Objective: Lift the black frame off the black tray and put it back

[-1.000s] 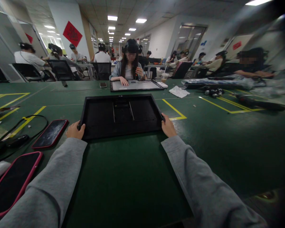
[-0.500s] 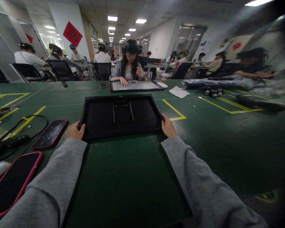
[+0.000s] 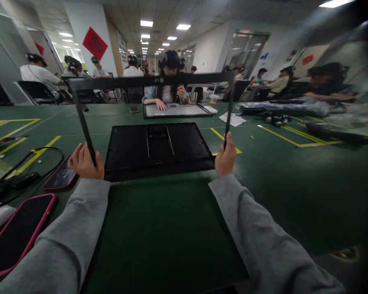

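Black frame (image 3: 129, 82): thin bars, plastic by their look. You hold it tilted up, its top bar crossing the upper middle of the picture and its sides slanting down to your hands; its lower edge is hard to tell from the dark shape behind.
Left hand (image 3: 88, 161): left of centre, your fingers wrapped around the lower part of the left bar, thumb towards the inside.
Right hand (image 3: 225, 157): right of centre, your fingers closed on the lower part of the right bar.
Black shell (image 3: 129, 147): flat on the green worktop (image 3: 159, 228) in the middle of the picture, between your hands, recessed side up.
Slim bars: expect little weight and easy flexing; they should be stiff along their length but liable to twist, and smooth enough to slip from a loose pinch.
Corners: probably the weakest spots, so take hold of both side bars at matching heights, with even, light pressure.
Phones: a red-edged phone (image 3: 61, 174) lies partly behind your left hand; a pink-cased phone (image 3: 16, 232) lies at lower left.
Far side: at upper middle, another person's hand (image 3: 161, 105) rests on a grey panel (image 3: 187, 109).
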`<state>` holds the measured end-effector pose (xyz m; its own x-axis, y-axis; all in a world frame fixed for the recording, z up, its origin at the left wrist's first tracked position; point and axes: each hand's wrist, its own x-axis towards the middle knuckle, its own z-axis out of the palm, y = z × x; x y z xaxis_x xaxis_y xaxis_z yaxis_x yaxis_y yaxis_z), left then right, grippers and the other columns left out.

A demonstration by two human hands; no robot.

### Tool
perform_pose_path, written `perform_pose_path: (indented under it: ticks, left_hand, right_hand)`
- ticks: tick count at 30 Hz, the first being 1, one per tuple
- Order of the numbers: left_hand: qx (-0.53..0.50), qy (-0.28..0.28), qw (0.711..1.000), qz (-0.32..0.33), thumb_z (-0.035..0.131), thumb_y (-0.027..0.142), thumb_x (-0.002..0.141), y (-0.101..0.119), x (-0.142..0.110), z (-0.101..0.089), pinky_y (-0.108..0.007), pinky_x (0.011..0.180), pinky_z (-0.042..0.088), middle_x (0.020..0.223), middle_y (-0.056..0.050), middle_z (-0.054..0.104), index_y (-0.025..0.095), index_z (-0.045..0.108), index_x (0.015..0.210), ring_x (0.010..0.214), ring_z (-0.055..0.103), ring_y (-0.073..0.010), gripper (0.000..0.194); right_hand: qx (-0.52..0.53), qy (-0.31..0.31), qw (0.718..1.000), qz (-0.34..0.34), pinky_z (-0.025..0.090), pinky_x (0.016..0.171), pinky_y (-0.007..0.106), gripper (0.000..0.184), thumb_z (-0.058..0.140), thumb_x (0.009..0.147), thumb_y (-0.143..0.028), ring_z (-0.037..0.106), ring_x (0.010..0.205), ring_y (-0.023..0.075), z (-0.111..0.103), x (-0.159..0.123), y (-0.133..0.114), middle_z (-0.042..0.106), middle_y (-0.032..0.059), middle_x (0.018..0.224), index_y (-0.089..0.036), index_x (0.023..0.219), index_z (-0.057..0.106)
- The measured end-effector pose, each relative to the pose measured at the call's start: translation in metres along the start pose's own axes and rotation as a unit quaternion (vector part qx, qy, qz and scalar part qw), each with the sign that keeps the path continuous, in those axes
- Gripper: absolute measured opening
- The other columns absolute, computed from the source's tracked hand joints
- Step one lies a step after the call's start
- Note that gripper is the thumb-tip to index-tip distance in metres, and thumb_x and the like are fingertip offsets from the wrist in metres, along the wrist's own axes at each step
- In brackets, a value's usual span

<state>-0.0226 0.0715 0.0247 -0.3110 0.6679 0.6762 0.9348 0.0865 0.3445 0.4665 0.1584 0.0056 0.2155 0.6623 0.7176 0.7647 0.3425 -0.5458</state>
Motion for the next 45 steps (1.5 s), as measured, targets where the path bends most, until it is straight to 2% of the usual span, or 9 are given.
perform_pose_path:
  ticks: [5, 9, 12, 16, 21, 24, 28, 34, 45]
  left_hand:
    - [0.02, -0.002, 1.0, -0.008, 0.048, 0.041, 0.089, -0.001, 0.002, -0.015, -0.054, 0.113, 0.016, 0.15, -0.017, 0.038, 0.015, 0.026, 0.15, 0.143, 0.026, -0.032, 0.07]
    - [0.046, 0.009, 0.999, -0.006, 0.041, 0.04, 0.092, 0.006, 0.0, -0.004, -0.05, 0.113, 0.013, 0.139, -0.015, 0.053, 0.013, 0.039, 0.144, 0.14, 0.033, -0.026, 0.059]
    - [0.033, -0.035, 0.999, -0.011, 0.045, 0.042, 0.09, 0.007, -0.002, 0.007, -0.051, 0.113, 0.011, 0.122, -0.012, 0.066, 0.017, 0.056, 0.13, 0.139, 0.035, -0.0266, 0.048]
    - [0.013, -0.095, 0.994, -0.051, 0.051, 0.043, 0.086, 0.0, -0.002, 0.02, -0.057, 0.112, 0.009, 0.124, -0.008, 0.065, 0.027, 0.064, 0.119, 0.139, 0.034, -0.0271, 0.039]
    - [0.031, -0.111, 0.989, -0.095, 0.055, 0.045, 0.083, -0.014, 0.0, 0.037, -0.06, 0.112, 0.013, 0.133, -0.006, 0.06, 0.029, 0.068, 0.112, 0.138, 0.036, -0.028, 0.036]
    - [0.023, -0.136, 0.983, -0.117, 0.056, 0.047, 0.083, -0.018, 0.003, 0.042, -0.053, 0.11, 0.028, 0.136, -0.007, 0.057, 0.027, 0.067, 0.118, 0.13, 0.047, -0.029, 0.042]
    - [-0.008, -0.193, 0.97, -0.146, 0.055, 0.046, 0.083, -0.022, 0.005, 0.041, -0.04, 0.098, 0.045, 0.12, -0.01, 0.068, 0.019, 0.062, 0.129, 0.114, 0.06, -0.0287, 0.054]
    - [-0.052, -0.182, 0.971, -0.147, 0.058, 0.049, 0.081, -0.03, 0.004, 0.047, -0.036, 0.095, 0.048, 0.113, -0.008, 0.071, 0.02, 0.061, 0.13, 0.102, 0.066, -0.0247, 0.057]
    - [-0.048, -0.189, 0.971, -0.142, 0.058, 0.037, 0.082, -0.027, 0.005, 0.045, -0.037, 0.099, 0.046, 0.116, -0.012, 0.069, 0.018, 0.056, 0.134, 0.111, 0.063, -0.0269, 0.056]
  right_hand:
    - [-0.02, 0.053, 0.998, 0.018, 0.023, 0.116, 0.057, 0.063, 0.029, 0.095, -0.023, 0.022, 0.145, 0.0317, -0.013, 0.001, -0.019, 0.031, 0.0127, 0.154, -0.018, 0.155, 0.009]
    - [-0.02, 0.006, 1.0, 0.0, 0.028, 0.115, 0.054, 0.06, 0.031, 0.093, -0.022, 0.033, 0.14, 0.0289, -0.005, 0.0, -0.009, 0.036, 0.0094, 0.153, -0.021, 0.153, 0.023]
    - [-0.005, -0.036, 0.999, -0.005, 0.032, 0.114, 0.05, 0.059, 0.033, 0.09, -0.019, 0.041, 0.136, 0.0251, 0.006, -0.002, 0.009, 0.044, 0.0081, 0.149, -0.02, 0.149, 0.035]
    - [0.012, -0.108, 0.994, 0.03, 0.036, 0.113, 0.048, 0.057, 0.038, 0.085, -0.018, 0.049, 0.131, 0.0242, 0.018, -0.008, 0.03, 0.054, 0.0086, 0.14, -0.017, 0.142, 0.046]
    - [0.018, -0.142, 0.987, 0.067, 0.038, 0.111, 0.051, 0.054, 0.042, 0.084, -0.019, 0.053, 0.126, 0.026, 0.024, -0.012, 0.038, 0.059, 0.0086, 0.135, -0.018, 0.137, 0.052]
    - [0.014, -0.148, 0.986, 0.071, 0.038, 0.112, 0.051, 0.054, 0.042, 0.085, -0.019, 0.053, 0.126, 0.027, 0.024, -0.012, 0.038, 0.058, 0.0096, 0.136, -0.017, 0.138, 0.051]
    - [0.022, -0.146, 0.987, 0.066, 0.036, 0.113, 0.052, 0.054, 0.044, 0.084, -0.018, 0.053, 0.127, 0.0272, 0.023, -0.011, 0.037, 0.059, 0.009, 0.135, -0.017, 0.138, 0.051]
    - [0.029, -0.143, 0.987, 0.063, 0.037, 0.113, 0.052, 0.053, 0.046, 0.083, -0.019, 0.052, 0.127, 0.0266, 0.021, -0.011, 0.038, 0.06, 0.0074, 0.134, -0.02, 0.135, 0.054]
    - [0.029, -0.151, 0.986, 0.067, 0.035, 0.114, 0.053, 0.053, 0.045, 0.083, -0.019, 0.051, 0.129, 0.0275, 0.022, -0.01, 0.041, 0.058, 0.0091, 0.136, -0.018, 0.136, 0.053]
